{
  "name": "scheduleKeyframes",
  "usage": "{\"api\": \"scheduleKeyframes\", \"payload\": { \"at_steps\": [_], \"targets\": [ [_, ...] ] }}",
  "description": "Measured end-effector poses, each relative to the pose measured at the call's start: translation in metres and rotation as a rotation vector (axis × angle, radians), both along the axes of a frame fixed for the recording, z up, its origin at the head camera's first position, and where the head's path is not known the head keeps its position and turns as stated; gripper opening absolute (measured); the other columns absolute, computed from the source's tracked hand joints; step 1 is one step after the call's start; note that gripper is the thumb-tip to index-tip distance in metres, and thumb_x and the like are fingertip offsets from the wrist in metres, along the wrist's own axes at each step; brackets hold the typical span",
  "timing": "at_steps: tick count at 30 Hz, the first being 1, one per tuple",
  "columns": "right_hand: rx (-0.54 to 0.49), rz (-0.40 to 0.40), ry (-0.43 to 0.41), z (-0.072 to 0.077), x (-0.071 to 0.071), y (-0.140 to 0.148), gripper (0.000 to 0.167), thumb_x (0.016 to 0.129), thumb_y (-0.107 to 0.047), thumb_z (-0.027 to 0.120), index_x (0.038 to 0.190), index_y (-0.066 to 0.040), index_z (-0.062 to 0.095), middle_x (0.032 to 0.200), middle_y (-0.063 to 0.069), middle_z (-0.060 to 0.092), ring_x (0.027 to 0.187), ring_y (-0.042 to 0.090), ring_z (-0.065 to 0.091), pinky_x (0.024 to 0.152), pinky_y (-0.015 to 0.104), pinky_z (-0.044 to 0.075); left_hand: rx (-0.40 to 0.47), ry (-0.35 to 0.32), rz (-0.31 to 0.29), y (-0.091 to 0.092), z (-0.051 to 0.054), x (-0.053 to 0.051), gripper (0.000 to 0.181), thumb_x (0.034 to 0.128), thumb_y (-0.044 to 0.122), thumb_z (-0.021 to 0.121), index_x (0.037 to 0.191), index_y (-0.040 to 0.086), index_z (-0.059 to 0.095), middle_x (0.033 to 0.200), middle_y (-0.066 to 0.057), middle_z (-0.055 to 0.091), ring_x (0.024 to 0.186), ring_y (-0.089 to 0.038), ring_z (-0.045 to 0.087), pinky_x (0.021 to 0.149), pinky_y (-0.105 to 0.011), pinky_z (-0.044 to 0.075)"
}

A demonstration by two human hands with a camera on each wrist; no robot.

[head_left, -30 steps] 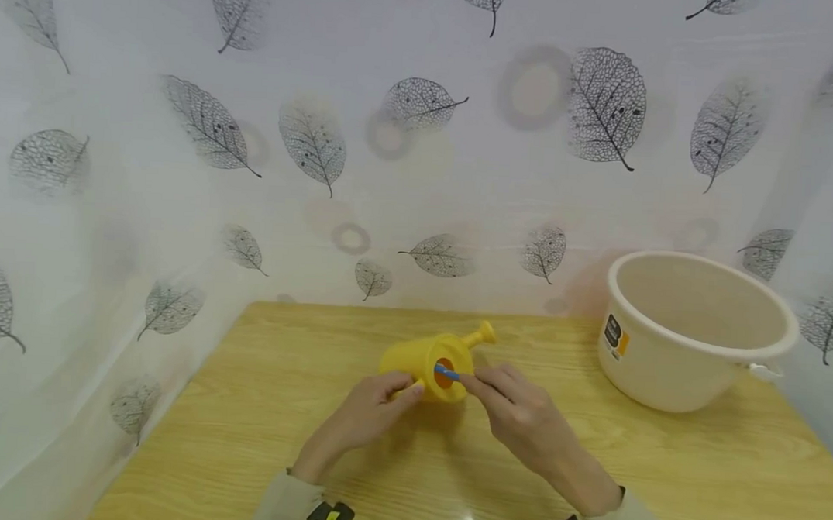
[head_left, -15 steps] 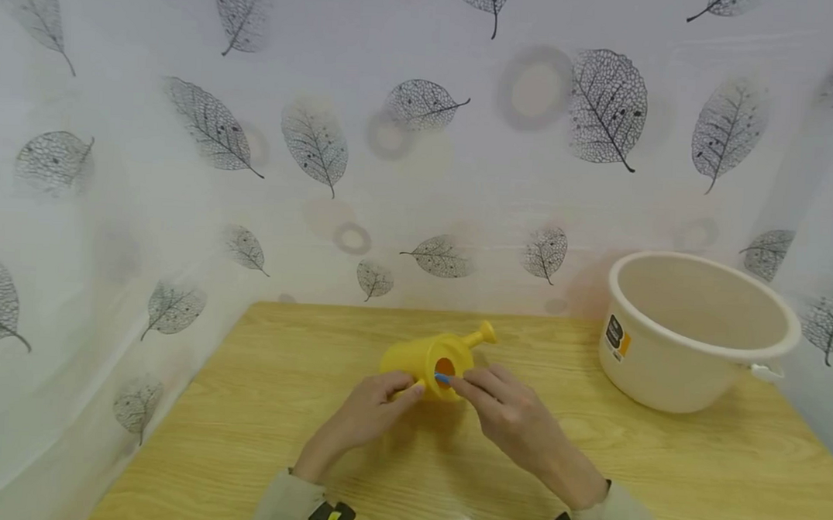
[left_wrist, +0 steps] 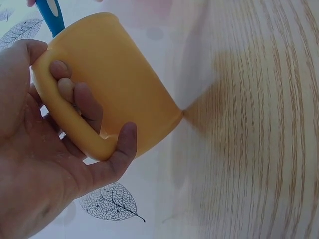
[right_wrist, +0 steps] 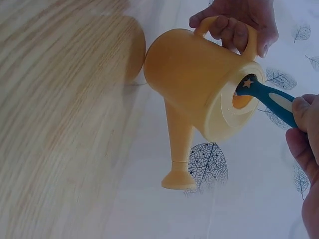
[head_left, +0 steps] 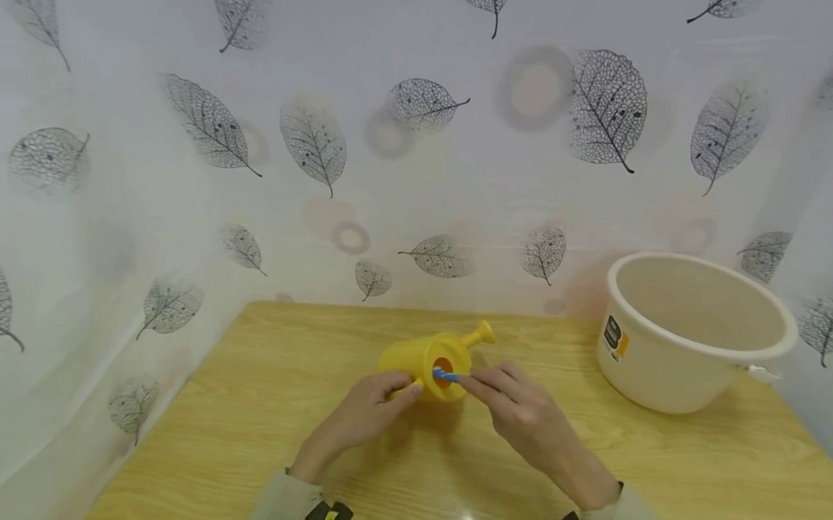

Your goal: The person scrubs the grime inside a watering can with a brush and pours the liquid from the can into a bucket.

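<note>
A yellow toy watering can (head_left: 407, 355) is tilted over the table, its round opening turned to the right and toward me. My left hand (head_left: 364, 413) grips its loop handle (left_wrist: 65, 112), fingers passed through the loop. In the right wrist view, the can's spout (right_wrist: 178, 144) ends in a flared rose. My right hand (head_left: 531, 420) pinches a blue-and-white handle (right_wrist: 274, 104) with a star on it, much like a toothbrush handle. The handle reaches into the can's opening; its far end is hidden inside.
A large cream bucket (head_left: 663, 372) with a label stands at the right rear of the wooden table (head_left: 241, 438). Behind the table hangs a pale sheet (head_left: 419, 198) printed with dark leaves.
My right hand moved left and pushed the handle deeper into the can, then drew back to the right, so more blue shows. The left hand and can stayed nearly still.
</note>
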State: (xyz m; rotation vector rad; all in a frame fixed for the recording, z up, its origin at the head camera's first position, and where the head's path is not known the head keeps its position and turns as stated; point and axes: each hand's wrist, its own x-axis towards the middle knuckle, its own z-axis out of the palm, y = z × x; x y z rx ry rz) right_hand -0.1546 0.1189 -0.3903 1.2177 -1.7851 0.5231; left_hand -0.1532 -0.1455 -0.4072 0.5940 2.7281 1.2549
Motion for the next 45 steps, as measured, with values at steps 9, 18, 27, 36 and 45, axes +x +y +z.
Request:
{"api": "scheduleKeyframes", "payload": {
  "at_steps": [9,18,27,36,45],
  "targets": [
    [-0.053,0.03,0.031,-0.001,-0.005,-0.007,0.034,0.105,0.0,0.043,0.108,-0.002,0.077,0.104,0.007,0.075,0.085,0.02,0.064,0.072,0.022,0.055,0.006,0.01,0.007,-0.001,0.002,0.001,0.038,0.1058,0.045,0.052,0.078,0.02,0.053,0.073,0.009,0.047,0.066,-0.005,0.043,0.062,-0.022,0.038],
    [-0.042,0.023,-0.062,-0.004,-0.003,-0.01,0.032,0.108,-0.011,0.045,0.104,-0.002,0.076,0.099,0.005,0.073,0.081,0.016,0.066,0.071,0.019,0.054,0.011,0.005,-0.016,-0.002,0.0,0.001,0.038,0.1066,0.045,0.05,0.079,0.019,0.052,0.073,0.009,0.046,0.065,-0.005,0.041,0.062,-0.022,0.037],
    [-0.102,-0.007,-0.138,0.004,0.007,-0.012,0.026,0.105,-0.015,0.055,0.096,-0.003,0.077,0.089,0.004,0.068,0.072,0.012,0.066,0.065,0.015,0.054,-0.007,0.044,-0.022,0.002,-0.002,0.0,0.038,0.1057,0.046,0.052,0.077,0.021,0.054,0.073,0.01,0.048,0.067,-0.005,0.044,0.064,-0.023,0.04],
    [-0.27,-0.124,-0.367,0.013,0.017,-0.02,0.024,0.071,0.013,0.082,0.086,-0.005,0.074,0.076,-0.002,0.065,0.062,0.0,0.059,0.057,0.007,0.047,-0.047,0.072,-0.014,0.006,-0.003,0.001,0.04,0.1051,0.05,0.05,0.076,0.023,0.053,0.072,0.012,0.048,0.067,-0.004,0.045,0.064,-0.023,0.04],
    [-0.305,-0.214,-0.552,0.007,0.015,-0.021,0.021,0.074,0.009,0.082,0.078,-0.009,0.072,0.072,-0.003,0.067,0.059,-0.005,0.05,0.051,0.01,0.043,-0.064,0.079,-0.015,0.006,-0.002,0.001,0.039,0.1051,0.05,0.05,0.076,0.024,0.053,0.073,0.013,0.049,0.067,-0.004,0.046,0.065,-0.023,0.041]
  ]
}}
